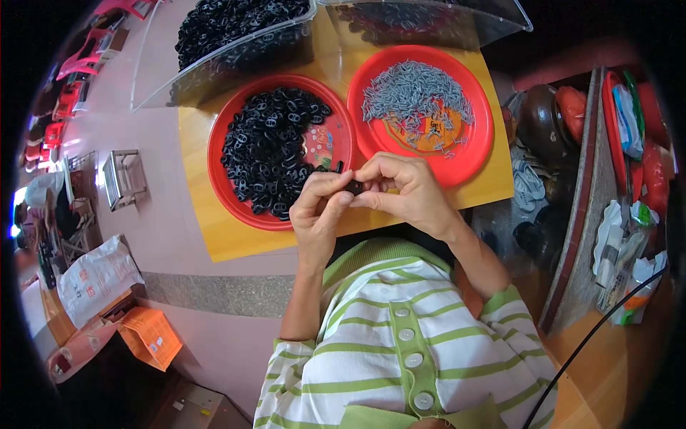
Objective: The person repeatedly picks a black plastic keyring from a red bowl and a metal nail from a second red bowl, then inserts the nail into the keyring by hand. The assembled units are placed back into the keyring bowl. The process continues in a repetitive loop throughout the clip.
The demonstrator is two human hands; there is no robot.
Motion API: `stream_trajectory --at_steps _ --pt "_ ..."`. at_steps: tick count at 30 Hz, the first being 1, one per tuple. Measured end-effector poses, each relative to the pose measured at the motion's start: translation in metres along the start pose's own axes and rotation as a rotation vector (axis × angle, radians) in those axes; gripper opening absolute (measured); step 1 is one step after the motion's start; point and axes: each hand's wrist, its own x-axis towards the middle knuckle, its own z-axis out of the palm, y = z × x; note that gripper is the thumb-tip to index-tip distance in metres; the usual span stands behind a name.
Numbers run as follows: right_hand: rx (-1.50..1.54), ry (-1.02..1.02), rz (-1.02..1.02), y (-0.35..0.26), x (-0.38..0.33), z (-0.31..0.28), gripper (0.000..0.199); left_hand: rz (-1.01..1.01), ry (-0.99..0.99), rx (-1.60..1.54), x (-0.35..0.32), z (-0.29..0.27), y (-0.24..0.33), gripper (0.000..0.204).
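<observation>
My left hand (319, 207) and right hand (406, 191) pinching one small black part (354, 187) between fingertips, red plate of black parts (250, 214) just beyond the grip, red plate of grey pins (477, 154) beyond-right

A white plastic sack (98, 277) with red printing lies on the floor, well to the left of and below the hands' pinch, slumped and creased. Below it and further from the pinch, an orange printed sheet or flattened carton (150, 336) lies tilted at the edge of a dark opening. Just beside that, a pink bag (77, 348) with a small label sits lower left. Far to the right of the pinch, on a shelf, stand crumpled white and green packets (629, 275), and above them a blue and white wrapped packet (627, 118) lies in a red tray (607, 107). Their print is too small to tell.
</observation>
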Motion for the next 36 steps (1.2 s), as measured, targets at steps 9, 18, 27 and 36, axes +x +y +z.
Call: stream_trajectory --at_steps 9,18,27,36 --pt "0.019 0.007 0.048 0.010 -0.008 0.010 0.019 -0.051 0.034 -0.027 -0.009 -0.006 -0.008 0.016" --pt "-0.120 0.080 -0.084 -0.004 0.025 -0.009 0.019 -0.007 0.100 0.227 0.002 -0.011 0.017 0.034" --pt "-1.121 0.787 -0.603 -0.093 0.103 -0.125 0.030 -0.089 0.092 1.143 -0.003 -0.064 0.068 0.065" --pt "-1.060 0.787 -0.485 -0.081 0.097 -0.100 0.035 -0.179 0.071 1.057 0.001 -0.062 0.049 0.072"
